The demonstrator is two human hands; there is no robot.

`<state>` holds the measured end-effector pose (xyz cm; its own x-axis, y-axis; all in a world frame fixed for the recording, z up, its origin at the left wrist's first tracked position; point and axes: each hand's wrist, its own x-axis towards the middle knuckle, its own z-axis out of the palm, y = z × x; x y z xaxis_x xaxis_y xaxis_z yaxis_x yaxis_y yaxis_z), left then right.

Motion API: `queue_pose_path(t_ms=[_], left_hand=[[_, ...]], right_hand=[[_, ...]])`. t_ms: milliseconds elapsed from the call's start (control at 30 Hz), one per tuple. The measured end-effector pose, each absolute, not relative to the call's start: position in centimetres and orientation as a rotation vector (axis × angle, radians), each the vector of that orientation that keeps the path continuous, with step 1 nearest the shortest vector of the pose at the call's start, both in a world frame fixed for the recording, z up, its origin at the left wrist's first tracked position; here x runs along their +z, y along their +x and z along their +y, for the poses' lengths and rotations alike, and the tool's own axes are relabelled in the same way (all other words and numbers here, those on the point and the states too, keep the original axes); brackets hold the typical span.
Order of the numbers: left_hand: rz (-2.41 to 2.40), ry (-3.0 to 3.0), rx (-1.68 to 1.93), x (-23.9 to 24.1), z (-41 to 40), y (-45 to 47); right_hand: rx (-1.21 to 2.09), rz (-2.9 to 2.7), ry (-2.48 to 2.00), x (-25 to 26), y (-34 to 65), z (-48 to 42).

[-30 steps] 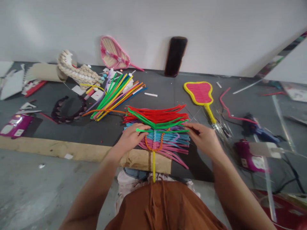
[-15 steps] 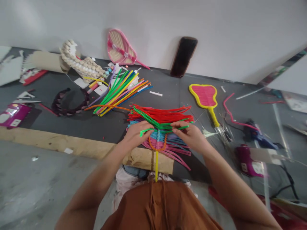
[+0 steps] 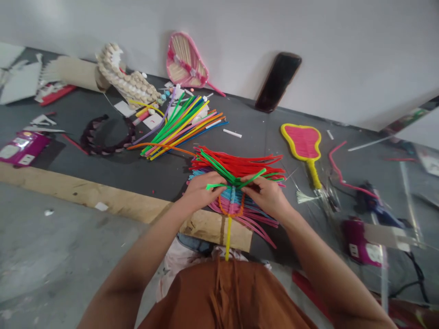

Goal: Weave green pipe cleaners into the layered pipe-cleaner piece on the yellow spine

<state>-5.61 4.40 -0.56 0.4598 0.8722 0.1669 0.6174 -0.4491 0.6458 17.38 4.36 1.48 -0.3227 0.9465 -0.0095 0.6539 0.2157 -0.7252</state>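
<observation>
In front of me lies a fan-like piece made of pipe cleaners, with red pipe cleaners (image 3: 254,163) at the far side, green in the middle, then blue and pink (image 3: 255,226) nearer me. My left hand (image 3: 205,188) pinches a green pipe cleaner (image 3: 214,186) at the left of the centre line. On the right, my right hand (image 3: 262,192) pinches another green pipe cleaner (image 3: 258,174), whose end points up and right. An orange loop (image 3: 221,205) curves around the lower middle, and a yellow stem (image 3: 228,240) runs down toward my apron.
Beyond the piece lies a bundle of loose coloured pipe cleaners (image 3: 181,130). A dark headband (image 3: 103,148) is at left. A phone (image 3: 278,82) and a pink fan (image 3: 187,61) lean on the wall. To the right are a yellow-rimmed pink paddle (image 3: 303,144) and a purple box (image 3: 361,242).
My right hand has moved in toward the centre, and its green pipe cleaner now slants upward instead of lying nearly level. The whole view has shifted slightly.
</observation>
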Motion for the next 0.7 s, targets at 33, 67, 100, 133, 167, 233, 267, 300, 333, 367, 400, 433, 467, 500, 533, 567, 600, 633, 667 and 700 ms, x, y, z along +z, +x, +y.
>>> queue_pose_path(t_ms=[33, 67, 100, 133, 167, 233, 267, 300, 333, 367, 400, 433, 467, 500, 533, 567, 600, 633, 667, 700], left_hand=[[1.239, 2.217, 0.657, -0.5, 4.4, -5.6], [1.24, 2.226, 0.645, -0.5, 4.4, -5.6], [1.242, 2.232, 0.634, -0.4, 4.4, -5.6], [1.248, 2.237, 0.627, -0.4, 4.3, -5.5], [1.258, 2.239, 0.62, -0.4, 4.3, -5.5], [1.288, 2.239, 0.603, -0.3, 4.3, -5.4], [1.303, 2.239, 0.593, -0.3, 4.3, -5.3], [1.32, 2.238, 0.581, -0.2, 4.3, -5.2], [1.341, 2.238, 0.572, -0.2, 4.3, -5.1], [1.368, 2.239, 0.565, -0.1, 4.3, -4.9], [1.397, 2.243, 0.559, -0.1, 4.3, -4.8], [1.43, 2.249, 0.553, 0.0, 4.2, -4.6], [1.465, 2.257, 0.547, 0.0, 4.2, -4.5], [1.499, 2.265, 0.542, 0.0, 4.2, -4.3], [1.527, 2.269, 0.538, 0.1, 4.2, -4.2], [1.546, 2.269, 0.538, 0.1, 4.2, -4.2], [1.555, 2.263, 0.543, 0.1, 4.3, -4.1], [1.556, 2.252, 0.552, 0.1, 4.3, -4.2], [1.548, 2.241, 0.564, 0.0, 4.4, -4.2], [1.535, 2.23, 0.58, 0.0, 4.4, -4.3]], right_hand=[[0.84, -2.101, -1.462, 1.2, 17.3, 4.4], [0.777, -2.149, -1.439, 0.9, 17.2, 4.4], [0.718, -2.191, -1.413, 0.7, 17.2, 4.4], [0.673, -2.224, -1.388, 0.6, 17.2, 4.4], [0.643, -2.245, -1.368, 0.6, 17.1, 4.3], [0.607, -2.269, -1.343, 0.6, 17.1, 4.3], [0.593, -2.275, -1.342, 0.6, 17.0, 4.2], [0.579, -2.279, -1.349, 0.6, 16.9, 4.2], [0.564, -2.282, -1.364, 0.6, 16.8, 4.2], [0.548, -2.284, -1.385, 0.5, 16.7, 4.1], [0.531, -2.283, -1.406, 0.5, 16.6, 4.1], [0.513, -2.282, -1.425, 0.4, 16.5, 4.1], [0.497, -2.281, -1.439, 0.4, 16.5, 4.1], [0.484, -2.28, -1.447, 0.3, 16.4, 4.0], [0.477, -2.276, -1.453, 0.3, 16.3, 4.0], [0.476, -2.267, -1.458, 0.2, 16.3, 4.0], [0.483, -2.251, -1.46, 0.2, 16.3, 4.0], [0.494, -2.23, -1.46, 0.1, 16.3, 4.0], [0.507, -2.206, -1.457, 0.0, 16.3, 4.1], [0.515, -2.183, -1.451, -0.2, 16.3, 4.1]])
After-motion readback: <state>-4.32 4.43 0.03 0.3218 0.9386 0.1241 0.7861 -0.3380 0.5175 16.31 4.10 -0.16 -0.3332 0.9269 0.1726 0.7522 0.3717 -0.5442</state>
